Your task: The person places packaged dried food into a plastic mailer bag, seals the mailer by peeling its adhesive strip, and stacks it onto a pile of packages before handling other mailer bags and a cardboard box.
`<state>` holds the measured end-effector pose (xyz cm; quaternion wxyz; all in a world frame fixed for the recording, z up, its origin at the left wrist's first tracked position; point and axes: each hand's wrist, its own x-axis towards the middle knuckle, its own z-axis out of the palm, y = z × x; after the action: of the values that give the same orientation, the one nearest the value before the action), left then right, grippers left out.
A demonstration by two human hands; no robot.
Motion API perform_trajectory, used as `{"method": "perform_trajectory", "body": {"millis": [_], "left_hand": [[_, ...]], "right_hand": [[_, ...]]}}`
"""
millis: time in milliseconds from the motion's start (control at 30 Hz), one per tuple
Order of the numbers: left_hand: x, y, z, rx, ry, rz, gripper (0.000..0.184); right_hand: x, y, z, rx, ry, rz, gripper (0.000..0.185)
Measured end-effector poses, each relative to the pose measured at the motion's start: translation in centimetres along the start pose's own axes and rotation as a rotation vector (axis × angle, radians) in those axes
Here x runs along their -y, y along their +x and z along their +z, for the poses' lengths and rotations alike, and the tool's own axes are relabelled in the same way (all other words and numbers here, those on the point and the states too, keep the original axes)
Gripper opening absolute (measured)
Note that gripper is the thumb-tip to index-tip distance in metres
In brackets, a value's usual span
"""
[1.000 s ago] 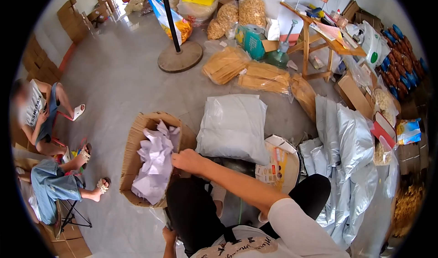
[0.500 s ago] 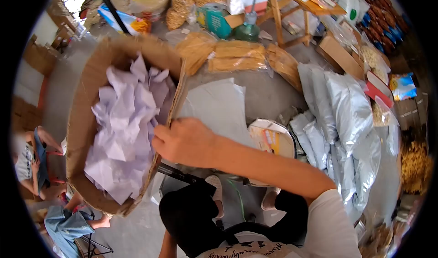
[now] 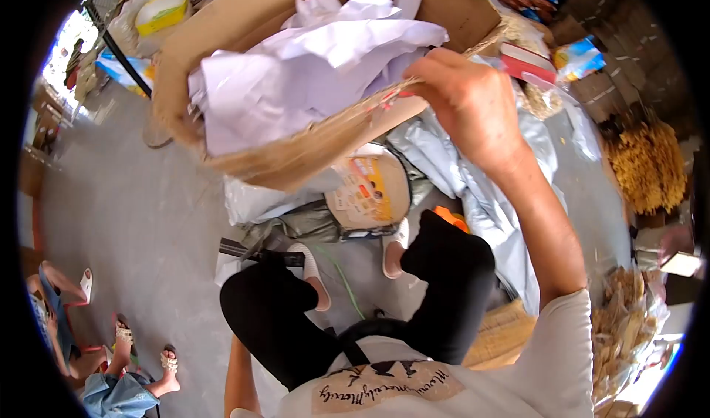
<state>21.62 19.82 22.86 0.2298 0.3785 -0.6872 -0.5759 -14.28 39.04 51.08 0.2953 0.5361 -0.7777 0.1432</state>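
Observation:
My right hand (image 3: 470, 103) is closed on the near rim of an open cardboard box (image 3: 296, 155), its thumb and fingers pinching the wall at the right part of that edge. Large crumpled sheets of pale white paper (image 3: 296, 70) fill the box. The box hangs tilted above the floor in front of my knees. Of my left arm only the forearm shows beside my leg at the bottom; the hand is out of sight.
Silver-grey plastic bags (image 3: 488, 211) lie on the right of the floor. A carton with an orange label (image 3: 366, 196) sits below the box. Flat cardboard (image 3: 503, 333) lies by my leg. Other people's feet and legs (image 3: 166, 373) are at lower left.
The box, held at its rim by my right hand, has swung from the left to the upper middle and turned from upright to crosswise. The view has shifted too.

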Motion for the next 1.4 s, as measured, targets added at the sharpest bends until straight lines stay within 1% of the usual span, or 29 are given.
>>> {"method": "perform_trajectory", "body": {"millis": [67, 133, 200, 233, 267, 300, 333, 367, 400, 433, 500, 533, 567, 600, 667, 700, 800, 867, 900, 933, 1000, 1033, 1067, 1100, 1133, 1200, 1233, 1300, 1400], "left_hand": [[0.4, -0.3, -0.2, 0.013, -0.011, 0.031, 0.029], [1.1, -0.5, -0.9, 0.015, -0.013, 0.067, 0.029], [3.0, 0.1, -2.0, 0.022, 0.033, 0.093, 0.03], [4.1, 0.4, -2.9, 0.01, 0.107, 0.089, 0.03], [5.3, 1.7, -4.4, -0.024, 0.305, 0.006, 0.033], [6.4, 3.0, -5.9, -0.041, 0.502, -0.083, 0.038], [4.8, 3.4, -5.4, -0.246, 0.694, 0.029, 0.046], [2.8, 3.4, -5.8, -0.156, 0.67, 0.002, 0.049], [-0.8, 2.8, -5.0, -0.114, 0.65, 0.066, 0.047], [-3.4, 2.5, -4.3, -0.072, 0.628, 0.133, 0.045], [-7.8, 2.2, -3.0, 0.016, 0.59, 0.118, 0.043], [-8.8, 2.4, -2.5, 0.072, 0.555, 0.091, 0.042], [-8.4, 3.2, -2.4, 0.075, 0.459, 0.109, 0.037], [-8.9, 3.5, -1.9, 0.083, 0.461, 0.119, 0.037], [-10.0, 3.9, -0.8, 0.012, 0.389, 0.221, 0.034], [-10.6, 4.2, -0.4, 0.02, 0.388, 0.216, 0.034], [-13.0, 5.4, 0.8, 0.14, 0.474, 0.235, 0.034], [-14.0, 6.1, 1.8, 0.137, 0.555, 0.292, 0.034], [-13.9, 7.2, 1.8, 0.19, 0.624, 0.311, 0.034], [-14.7, 7.1, 2.3, 0.203, 0.621, 0.314, 0.034], [-16.9, 6.8, 3.5, 0.224, 0.779, 0.464, 0.033], [-17.4, 7.1, 4.0, 0.23, 0.778, 0.471, 0.033], [-17.6, 7.3, 4.6, 0.244, 0.85, 0.531, 0.032], [-17.6, 7.5, 5.1, 0.257, 0.924, 0.587, 0.031], [-17.1, 7.8, 5.6, 0.268, 0.933, 0.581, 0.031], [-16.4, 8.6, 6.7, 0.222, 1.052, 0.808, 0.026], [-17.4, 8.1, 7.5, 0.219, 1.057, 0.81, 0.026], [-19.7, 6.6, 9.1, 0.297, 1.26, 0.595, 0.022], [-20.0, 6.4, 9.9, 0.304, 1.257, 0.603, 0.022]], "right_hand": [[-0.8, -2.1, -2.8, -0.025, -0.007, 0.024, 0.006], [-1.1, -4.2, -5.1, -0.038, 0.001, 0.106, 0.009], [-1.4, -6.7, -7.1, -0.062, -0.037, 0.128, 0.01], [-1.4, -8.0, -8.2, -0.049, -0.024, 0.188, 0.01], [-1.3, -9.4, -9.3, -0.027, -0.014, 0.251, 0.014], [-1.2, -10.7, -10.4, -0.023, -0.029, 0.3, 0.015], [-1.4, -12.1, -11.3, -0.014, -0.048, 0.314, 0.015], [-1.7, -13.7, -11.9, -0.072, 0.01, 0.373, 0.012], [-1.9, -15.4, -12.7, -0.135, 0.065, 0.434, 0.01], [-2.1, -17.2, -13.6, -0.149, 0.101, 0.483, 0.011], [-1.6, -20.2, -15.7, -0.188, 0.079, 0.565, 0.011], [-1.4, -21.9, -16.7, -0.203, 0.061, 0.607, 0.011], [-0.9, -23.4, -17.4, -0.223, 0.008, 0.617, 0.011], [-0.5, -24.9, -18.4, -0.23, -0.032, 0.686, 0.01], [0.9, -26.6, -20.6, -0.254, -0.138, 0.784, 0.008], [1.3, -27.6, -21.7, -0.261, -0.159, 0.819, 0.007], [2.1, -30.8, -24.2, -0.279, -0.216, 0.894, 0.008], [2.7, -32.3, -25.5, -0.212, -0.322, 0.906, 0.012], [2.8, -33.4, -25.9, -0.209, -0.338, 0.916, 0.012], [2.6, -34.8, -26.1, -0.191, -0.36, 0.919, 0.014], [2.5, -36.8, -26.1, -0.184, -0.387, 0.923, 0.017], [2.7, -37.8, -26.1, -0.13, -0.42, 0.948, 0.02], [2.8, -38.8, -26.1, -0.074, -0.451, 0.971, 0.022], [3.0, -40.0, -26.0, -0.065, -0.425, 1.002, 0.023], [3.1, -41.3, -25.8, -0.054, -0.421, 1.012, 0.023], [2.8, -43.9, -25.3, -0.02, -0.397, 1.083, 0.023], [2.4, -45.6, -24.7, 0.002, -0.386, 1.058, 0.022], [1.6, -47.6, -22.7, 0.028, -0.357, 1.044, 0.02], [0.5, -47.5, -20.2, 0.115, -0.331, 1.027, 0.02]]}}
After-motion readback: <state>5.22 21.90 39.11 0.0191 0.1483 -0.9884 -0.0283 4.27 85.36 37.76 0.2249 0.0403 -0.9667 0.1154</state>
